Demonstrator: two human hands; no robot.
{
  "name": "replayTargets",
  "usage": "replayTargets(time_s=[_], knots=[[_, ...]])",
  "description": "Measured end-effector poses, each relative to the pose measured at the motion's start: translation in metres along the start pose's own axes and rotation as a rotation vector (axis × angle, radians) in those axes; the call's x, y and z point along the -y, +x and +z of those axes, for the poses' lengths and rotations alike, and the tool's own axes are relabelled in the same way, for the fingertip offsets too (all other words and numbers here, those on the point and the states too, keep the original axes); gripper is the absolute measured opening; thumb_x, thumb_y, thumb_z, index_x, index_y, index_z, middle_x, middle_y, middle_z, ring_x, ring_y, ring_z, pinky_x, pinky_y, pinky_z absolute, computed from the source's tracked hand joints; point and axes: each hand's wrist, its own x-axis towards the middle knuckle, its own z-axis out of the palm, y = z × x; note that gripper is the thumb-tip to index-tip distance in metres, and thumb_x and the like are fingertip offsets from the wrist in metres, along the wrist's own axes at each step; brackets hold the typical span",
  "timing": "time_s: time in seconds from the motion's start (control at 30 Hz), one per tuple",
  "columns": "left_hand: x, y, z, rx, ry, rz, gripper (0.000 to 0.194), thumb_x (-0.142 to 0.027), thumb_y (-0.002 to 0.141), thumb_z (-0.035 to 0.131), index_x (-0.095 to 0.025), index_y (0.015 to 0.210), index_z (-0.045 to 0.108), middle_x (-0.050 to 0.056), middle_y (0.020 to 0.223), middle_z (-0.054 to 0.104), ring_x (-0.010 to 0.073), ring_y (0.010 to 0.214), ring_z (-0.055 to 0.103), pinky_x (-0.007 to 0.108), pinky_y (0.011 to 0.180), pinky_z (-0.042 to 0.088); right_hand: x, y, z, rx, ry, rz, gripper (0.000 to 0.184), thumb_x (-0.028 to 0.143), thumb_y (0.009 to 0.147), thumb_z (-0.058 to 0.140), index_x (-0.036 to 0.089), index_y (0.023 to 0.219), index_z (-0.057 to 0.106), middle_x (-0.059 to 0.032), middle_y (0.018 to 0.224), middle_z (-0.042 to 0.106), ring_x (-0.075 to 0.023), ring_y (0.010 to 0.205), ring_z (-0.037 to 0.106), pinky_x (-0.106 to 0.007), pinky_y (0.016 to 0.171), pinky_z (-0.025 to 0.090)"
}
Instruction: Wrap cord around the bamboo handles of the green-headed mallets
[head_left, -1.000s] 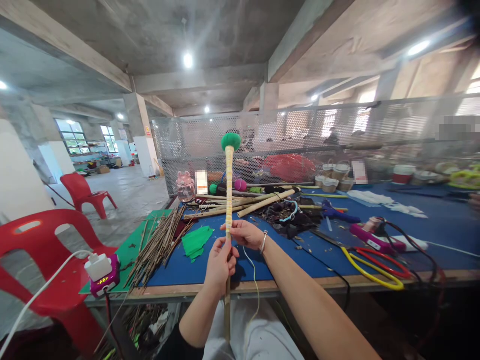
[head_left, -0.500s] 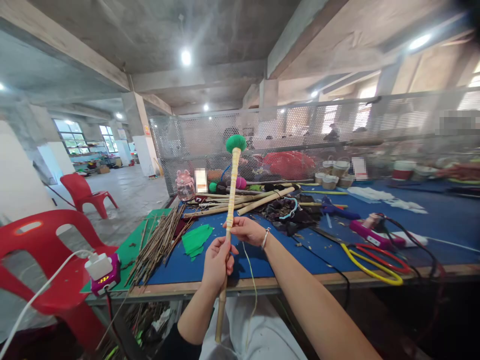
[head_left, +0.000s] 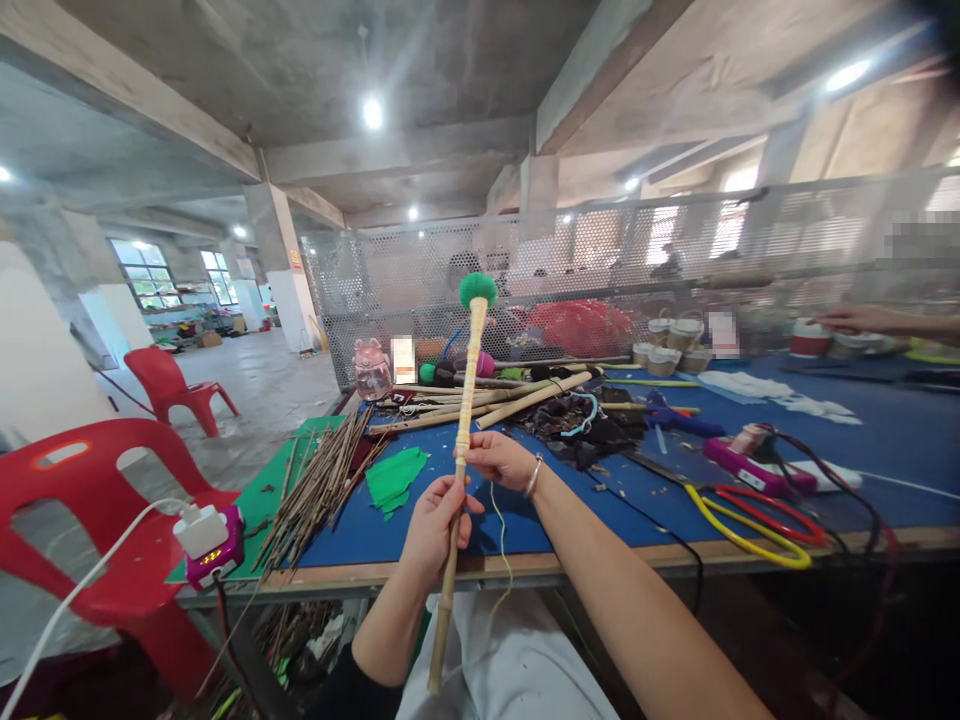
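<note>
A bamboo stick (head_left: pixel 448 590) stands nearly upright in front of me, tilted a little to the right, its lower end above my lap. Pale yellow wrapping covers its upper half, and a round green head (head_left: pixel 478 291) tops it. My left hand (head_left: pixel 436 525) is closed around the bare bamboo just below the wrapping. Higher up, my right hand (head_left: pixel 495 460) pinches the stick at the wrapping's lower edge. From beneath that hand a thin pale yellow string (head_left: pixel 504 540) hangs loose toward my lap. Whether my right fingertips also hold the string is hidden.
Thin twigs (head_left: pixel 319 485) and a green scrap (head_left: pixel 397 480) lie left on the blue table (head_left: pixel 337 550). Bamboo poles (head_left: pixel 536 400) lie behind. Yellow-and-red-handled scissors (head_left: pixel 742 525) and a purple device (head_left: pixel 757 468) are right. Another person's hand (head_left: pixel 844 318) reaches in at far right. A red chair (head_left: pixel 97 480) stands left.
The stick's green head has shifted slightly right and down. My hands keep nearly the same grip. Another person's hand and forearm have come clearly into view at the far right.
</note>
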Motion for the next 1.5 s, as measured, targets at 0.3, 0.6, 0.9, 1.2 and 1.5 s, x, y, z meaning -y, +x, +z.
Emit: replayTargets(time_s=[0.3, 0.6, 0.9, 1.2, 1.5], knots=[[-0.011, 0.005, 0.013, -0.242, 0.227, 0.169, 0.041, -0.034, 0.061, 0.069, -0.016, 0.094, 0.052, -0.003, 0.068, 0.053, 0.0006, 0.036, 0.037, 0.014, 0.031, 0.029, -0.002, 0.004, -0.002, -0.099, -0.033, -0.083, 0.03, 0.033, 0.061, 0.07, 0.012, 0.074, 0.054, 0.0103, 0.042, 0.035, -0.0004, 0.033, 0.017, -0.019, 0.032, 0.007], [-0.003, 0.0, 0.021, -0.1, 0.007, 0.098, 0.033, -0.045, 0.071, 0.056, -0.015, 0.084, 0.049, 0.0, 0.068, 0.057, 0.0007, 0.033, 0.034, 0.013, 0.029, 0.024, 0.006, -0.002, 0.008, -0.009, 0.071, -0.083, 0.033, 0.033, 0.059, 0.071, 0.012, 0.077, 0.053, 0.0106, 0.044, 0.035, 0.0, 0.033, 0.015, -0.018, 0.033, 0.005], [0.007, 0.012, 0.017, -0.285, 0.119, 0.231, 0.035, -0.041, 0.065, 0.064, -0.015, 0.085, 0.049, -0.009, 0.048, 0.043, 0.002, 0.032, 0.033, 0.013, 0.029, 0.026, 0.006, 0.0, 0.009, 0.046, 0.083, -0.009, 0.037, 0.033, 0.063, 0.07, 0.013, 0.088, 0.052, 0.0108, 0.046, 0.034, -0.0002, 0.034, 0.016, -0.017, 0.034, 0.008], [0.006, 0.007, 0.016, -0.233, -0.02, 0.19, 0.037, -0.041, 0.062, 0.066, -0.015, 0.082, 0.05, -0.002, 0.067, 0.055, -0.0001, 0.036, 0.034, 0.012, 0.029, 0.025, 0.003, 0.0, 0.001, -0.058, -0.026, -0.019, 0.027, 0.031, 0.063, 0.069, 0.013, 0.076, 0.054, 0.0108, 0.041, 0.034, -0.0009, 0.031, 0.018, -0.018, 0.032, 0.007], [0.005, 0.004, 0.011, -0.147, -0.127, 0.175, 0.033, -0.04, 0.064, 0.066, -0.016, 0.083, 0.053, -0.001, 0.068, 0.057, -0.0002, 0.037, 0.034, 0.012, 0.029, 0.025, 0.001, 0.002, 0.004, -0.109, -0.034, -0.068, 0.03, 0.034, 0.059, 0.072, 0.013, 0.069, 0.054, 0.0087, 0.044, 0.042, 0.0, 0.033, 0.019, -0.017, 0.033, 0.008]])
